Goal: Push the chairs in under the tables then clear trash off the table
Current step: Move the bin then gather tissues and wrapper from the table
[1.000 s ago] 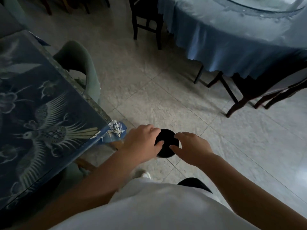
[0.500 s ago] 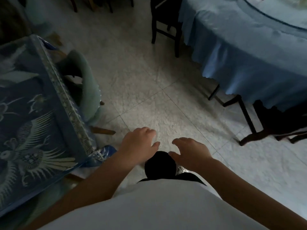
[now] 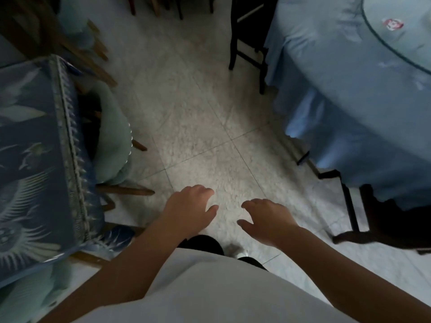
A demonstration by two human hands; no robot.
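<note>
Both hands hang in front of the body, above the tiled floor (image 3: 200,136), and they hold nothing. The left hand (image 3: 190,207) has its fingers loosely bent downward, with the thumb apart from them. The right hand (image 3: 265,217) is the same, fingers relaxed and spread a little, nothing between them. The two hands are near each other but do not touch.

On the left stands the square surface (image 3: 35,159) with a dark blue cloth that carries a bird pattern. A pale green chair (image 3: 112,145) is pushed in at its side, the seat mostly under the edge and its wooden legs showing on the floor. On the right is the round surface (image 3: 349,89) under a light blue cloth (a glass turntable lies on top). A small red and white thing (image 3: 393,24) lies on the turntable; it is perhaps a piece of trash, but the picture is too blurred to tell. A dark wooden chair (image 3: 396,220) stands partly under this cloth, and another dark chair (image 3: 249,38) is at the far side.
</note>
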